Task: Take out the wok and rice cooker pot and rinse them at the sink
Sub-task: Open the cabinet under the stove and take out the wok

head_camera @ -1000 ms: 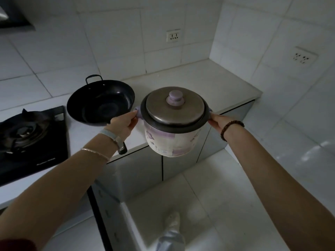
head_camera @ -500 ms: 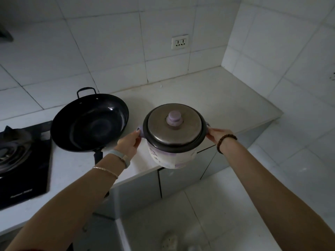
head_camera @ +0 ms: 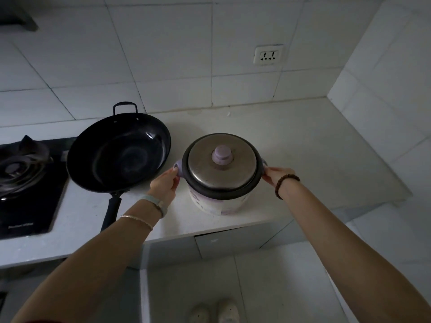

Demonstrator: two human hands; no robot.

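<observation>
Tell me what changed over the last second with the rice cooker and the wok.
The white-and-purple rice cooker with its round steel lid went from being held in the air off the counter's edge, forward and down onto the white stone countertop, right of the round black wok. The left hand and right hand still grip it at its sides. The wok and the lid stayed put.

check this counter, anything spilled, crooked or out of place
Nothing stands out. The rice cooker stands upright on the counter, its lid seated flat, with the left hand and right hand on its side handles. The wok rests beside it, empty. No spills show.
</observation>
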